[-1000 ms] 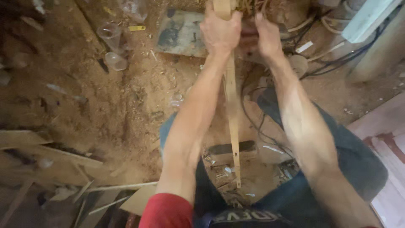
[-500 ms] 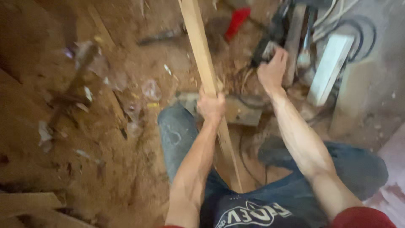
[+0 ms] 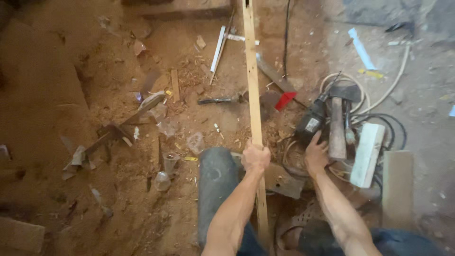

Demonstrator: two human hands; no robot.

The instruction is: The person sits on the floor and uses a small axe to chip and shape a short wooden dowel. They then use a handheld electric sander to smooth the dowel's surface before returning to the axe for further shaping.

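My left hand [image 3: 255, 157] is closed around a long thin wooden strip [image 3: 251, 76] that runs from my lap up to the top edge of the view. My right hand [image 3: 315, 154] rests with spread fingers against the base of a black power tool [image 3: 311, 121] lying on the floor. A hammer with a wooden handle [image 3: 337, 128] lies just right of that tool. A white block [image 3: 368, 154] sits beside the hammer. My knee in dark trousers [image 3: 217, 180] is below the left hand.
The dirt floor is covered in sawdust and wood scraps. A chisel [image 3: 220, 100], a red piece [image 3: 285, 100], white sticks [image 3: 219, 47], clear plastic cups [image 3: 166, 170], cables [image 3: 379, 102] and a flat board [image 3: 397, 187] lie around.
The view has swung upward over the floor. My left hand still grips the strip. My right hand has come down from the cables onto the black power tool.
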